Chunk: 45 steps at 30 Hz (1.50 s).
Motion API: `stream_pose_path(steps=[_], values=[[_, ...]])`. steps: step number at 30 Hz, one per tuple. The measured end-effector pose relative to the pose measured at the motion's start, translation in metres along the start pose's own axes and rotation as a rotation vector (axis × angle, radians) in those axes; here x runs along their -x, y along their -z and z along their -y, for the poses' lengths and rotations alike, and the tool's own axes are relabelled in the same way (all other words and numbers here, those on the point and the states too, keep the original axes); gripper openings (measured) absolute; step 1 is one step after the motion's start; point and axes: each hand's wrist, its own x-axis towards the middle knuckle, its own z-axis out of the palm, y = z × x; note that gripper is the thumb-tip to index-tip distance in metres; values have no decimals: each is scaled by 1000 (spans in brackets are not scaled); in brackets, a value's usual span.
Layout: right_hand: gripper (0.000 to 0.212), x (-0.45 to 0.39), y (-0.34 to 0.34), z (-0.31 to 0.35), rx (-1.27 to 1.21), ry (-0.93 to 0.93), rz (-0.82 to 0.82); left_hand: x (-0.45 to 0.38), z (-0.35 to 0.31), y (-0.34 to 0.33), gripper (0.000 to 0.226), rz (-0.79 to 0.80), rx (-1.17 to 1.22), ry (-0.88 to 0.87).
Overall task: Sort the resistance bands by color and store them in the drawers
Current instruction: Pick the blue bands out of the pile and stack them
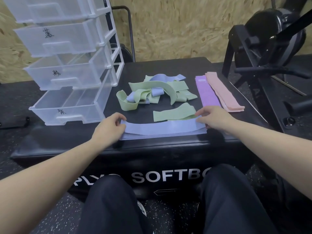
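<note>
- Pinching the two ends of the blue band stack (163, 130), the left hand (108, 126) and right hand (213, 118) are curling their fingers around it at the near edge of the black surface (67, 141).
- Lying just behind the stack is a single green band (174, 112), with a tangled green and blue pile (155, 91) sitting farther back.
- Resting flat at the right are a purple stack (206, 93) and a pink stack (222, 92), touching.
- Standing open at the left are the clear drawers (67, 78).
</note>
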Motion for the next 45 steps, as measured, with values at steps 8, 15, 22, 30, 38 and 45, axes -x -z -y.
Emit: stream_pose_path(steps=[8, 15, 22, 30, 38, 45], values=[[12, -1, -9, 25, 183, 157, -93, -8, -7, 8, 14, -17, -121, -107], [12, -26, -37, 61, 124, 261, -22, -35, -40, 5, 22, -46, -83, -243], [24, -73, -70, 90, 262, 411, -4, -77, -57, -9, 22, -3, -34, -339], [38, -131, -86, 92, 489, 594, -78, -110, -60, -34, 18, 30, 100, -356], [15, -157, -89, 77, 477, 536, -151, -113, -64, -39, 29, 50, 140, -321], [12, -118, -63, 90, -3, 425, -127, -103, -75, -35, 53, 90, 178, -283]])
